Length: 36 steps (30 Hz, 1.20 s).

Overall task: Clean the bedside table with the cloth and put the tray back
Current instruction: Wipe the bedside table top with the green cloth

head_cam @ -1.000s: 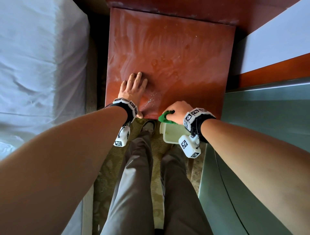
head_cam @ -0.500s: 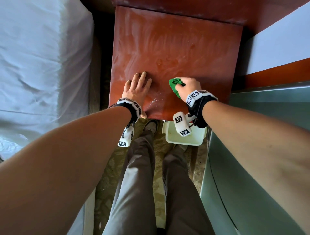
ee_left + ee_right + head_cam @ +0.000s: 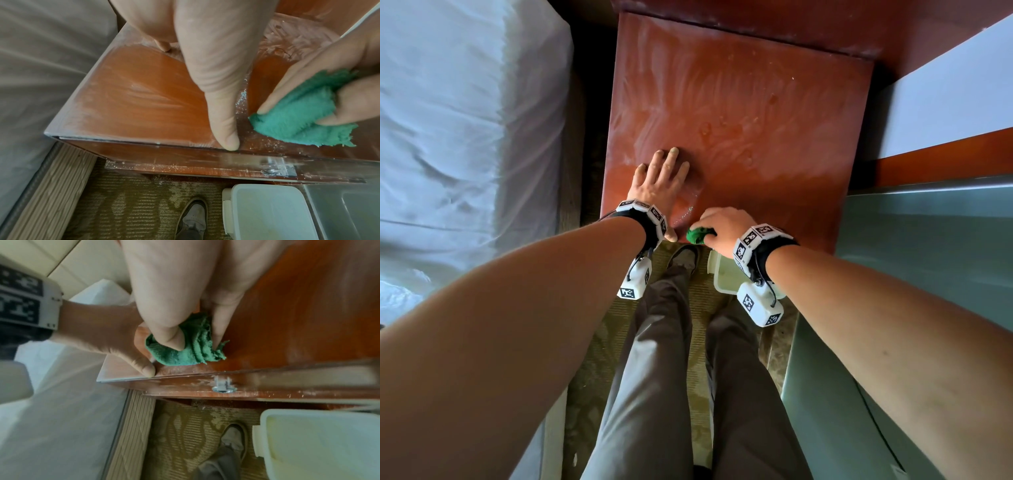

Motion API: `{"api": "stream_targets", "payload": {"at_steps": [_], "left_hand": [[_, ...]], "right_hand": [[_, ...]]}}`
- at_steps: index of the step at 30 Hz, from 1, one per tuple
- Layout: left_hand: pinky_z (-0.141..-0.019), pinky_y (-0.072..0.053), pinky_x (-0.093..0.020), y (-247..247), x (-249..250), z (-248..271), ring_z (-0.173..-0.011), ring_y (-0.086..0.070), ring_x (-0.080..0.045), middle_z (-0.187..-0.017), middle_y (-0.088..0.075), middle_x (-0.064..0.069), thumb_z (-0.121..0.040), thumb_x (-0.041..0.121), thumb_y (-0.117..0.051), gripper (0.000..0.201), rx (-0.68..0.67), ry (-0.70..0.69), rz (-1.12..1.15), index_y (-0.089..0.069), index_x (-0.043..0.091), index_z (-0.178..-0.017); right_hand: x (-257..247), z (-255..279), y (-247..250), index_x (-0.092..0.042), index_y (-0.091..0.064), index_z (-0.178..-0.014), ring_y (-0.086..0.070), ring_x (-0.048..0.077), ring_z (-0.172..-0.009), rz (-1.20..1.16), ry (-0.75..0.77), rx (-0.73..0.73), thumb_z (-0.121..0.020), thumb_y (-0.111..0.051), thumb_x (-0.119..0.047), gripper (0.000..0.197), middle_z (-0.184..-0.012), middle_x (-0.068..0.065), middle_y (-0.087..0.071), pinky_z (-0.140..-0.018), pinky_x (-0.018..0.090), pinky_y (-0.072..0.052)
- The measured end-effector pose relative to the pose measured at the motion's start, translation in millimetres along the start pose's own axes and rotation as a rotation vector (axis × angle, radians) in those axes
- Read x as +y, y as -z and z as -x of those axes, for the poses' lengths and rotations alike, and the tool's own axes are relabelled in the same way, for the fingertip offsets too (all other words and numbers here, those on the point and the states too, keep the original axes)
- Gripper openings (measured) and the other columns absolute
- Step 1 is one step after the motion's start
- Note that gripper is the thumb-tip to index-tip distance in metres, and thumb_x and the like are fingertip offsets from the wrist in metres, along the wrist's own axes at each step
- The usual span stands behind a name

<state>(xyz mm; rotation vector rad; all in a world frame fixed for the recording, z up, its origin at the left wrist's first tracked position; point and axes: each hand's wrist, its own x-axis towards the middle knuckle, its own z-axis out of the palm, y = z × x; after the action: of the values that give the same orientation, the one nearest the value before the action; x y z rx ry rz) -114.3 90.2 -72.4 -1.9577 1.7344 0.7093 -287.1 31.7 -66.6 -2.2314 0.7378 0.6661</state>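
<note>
The reddish-brown bedside table (image 3: 739, 102) fills the upper middle of the head view, its top streaked with wipe marks. My right hand (image 3: 722, 228) grips a bunched green cloth (image 3: 698, 235) (image 3: 298, 116) (image 3: 185, 347) and presses it on the table's front edge. My left hand (image 3: 661, 178) lies flat on the tabletop just left of it, fingers spread, thumb (image 3: 224, 129) at the front edge. White crumbs (image 3: 242, 100) lie between thumb and cloth. A pale plastic tray (image 3: 722, 277) (image 3: 267, 211) (image 3: 320, 443) sits on the floor below the table's front edge, partly hidden by my right wrist.
A bed with white sheets (image 3: 465, 137) runs along the left. A grey-green surface (image 3: 911, 274) stands on the right, with a white and wood wall panel (image 3: 945, 102) behind it. My legs and a shoe (image 3: 685, 257) stand on patterned carpet (image 3: 602, 359) before the table.
My right hand has drawn the cloth from mid-table back toward me to the front edge, near the left thumb. The left hand has stayed flat on the table.
</note>
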Motion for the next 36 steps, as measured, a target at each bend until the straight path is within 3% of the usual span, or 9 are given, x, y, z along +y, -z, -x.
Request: {"api": "stream_targets", "payload": {"at_steps": [4,7,9,12,14,17,20,27,36], "left_hand": [[-0.119,-0.007,-0.052,-1,-10,5,-0.148,0.011,-0.034,-0.159,0.021,-0.009,-0.042,0.070,-0.084,0.155,-0.015,-0.009,0.016,0.010,0.019,-0.154],[-0.119,-0.007,-0.052,-3,-24,15,-0.147,0.013,-0.035,-0.159,0.023,-0.010,-0.041,0.069,-0.085,0.156,-0.036,0.009,0.006,0.011,0.020,-0.154],[-0.119,-0.008,-0.052,-6,-33,20,-0.148,0.012,-0.035,-0.158,0.023,-0.010,-0.040,0.068,-0.086,0.156,-0.038,0.025,-0.006,0.010,0.020,-0.154],[-0.119,-0.009,-0.051,-11,-40,21,-0.148,0.010,-0.036,-0.159,0.022,-0.011,-0.038,0.068,-0.087,0.157,-0.036,0.032,0.013,0.008,0.020,-0.154],[-0.119,-0.013,-0.050,-15,-42,20,-0.148,0.009,-0.035,-0.159,0.022,-0.010,-0.037,0.065,-0.088,0.158,-0.032,0.039,0.031,0.007,0.019,-0.154],[-0.119,-0.016,-0.048,-19,-38,21,-0.148,0.004,-0.036,-0.160,0.017,-0.012,-0.036,0.061,-0.090,0.158,0.003,0.056,0.014,0.003,0.016,-0.155],[-0.119,-0.016,-0.049,-20,-37,21,-0.148,0.002,-0.037,-0.160,0.014,-0.014,-0.035,0.062,-0.090,0.158,0.020,0.057,0.000,0.002,0.015,-0.155],[-0.119,-0.018,-0.048,-18,-37,21,-0.148,-0.001,-0.037,-0.161,0.010,-0.014,-0.036,0.062,-0.089,0.156,0.031,0.055,-0.003,0.001,0.015,-0.155],[-0.119,-0.016,-0.048,-17,-39,21,-0.148,0.001,-0.037,-0.161,0.011,-0.013,-0.038,0.060,-0.090,0.155,0.016,0.055,0.018,0.002,0.016,-0.155]], "right_hand": [[-6,-3,4,-0.041,-0.066,-0.116,-0.063,0.023,-0.100,0.157,0.060,-0.217,-0.086,-0.052,-0.023,0.038,-0.118,-0.009,-0.065,-0.082,0.033,-0.053],[-5,-3,9,-0.041,-0.069,-0.111,-0.066,0.022,-0.088,0.099,-0.011,-0.264,-0.083,-0.053,-0.023,0.037,-0.107,-0.005,-0.072,-0.073,0.029,-0.055],[2,0,18,-0.037,-0.070,-0.113,-0.067,0.020,-0.087,-0.056,-0.101,-0.150,-0.084,-0.054,-0.023,0.036,-0.108,-0.005,-0.072,-0.076,0.026,-0.054],[16,-1,30,-0.033,-0.070,-0.113,-0.067,0.016,-0.078,-0.271,-0.297,0.183,-0.084,-0.056,-0.024,0.033,-0.104,-0.005,-0.074,-0.067,0.020,-0.050],[23,-9,35,-0.030,-0.069,-0.116,-0.068,0.020,-0.089,-0.344,-0.408,0.353,-0.085,-0.055,-0.023,0.035,-0.109,-0.002,-0.073,-0.075,0.023,-0.051],[28,-22,43,-0.026,-0.065,-0.122,-0.063,0.025,-0.105,-0.414,-0.488,0.476,-0.086,-0.053,-0.018,0.039,-0.120,0.003,-0.068,-0.090,0.028,-0.049],[25,-33,43,-0.025,-0.063,-0.125,-0.058,0.024,-0.116,-0.436,-0.514,0.481,-0.087,-0.052,-0.015,0.041,-0.127,0.004,-0.063,-0.100,0.029,-0.045],[2,-36,25,-0.026,-0.067,-0.119,-0.060,0.024,-0.108,-0.321,-0.349,0.444,-0.084,-0.053,-0.014,0.040,-0.123,-0.004,-0.062,-0.091,0.030,-0.048],[-29,-25,-8,-0.040,-0.068,-0.111,-0.062,0.014,-0.104,-0.214,-0.060,0.160,-0.084,-0.059,-0.020,0.034,-0.117,-0.018,-0.063,-0.086,0.025,-0.048]]}}
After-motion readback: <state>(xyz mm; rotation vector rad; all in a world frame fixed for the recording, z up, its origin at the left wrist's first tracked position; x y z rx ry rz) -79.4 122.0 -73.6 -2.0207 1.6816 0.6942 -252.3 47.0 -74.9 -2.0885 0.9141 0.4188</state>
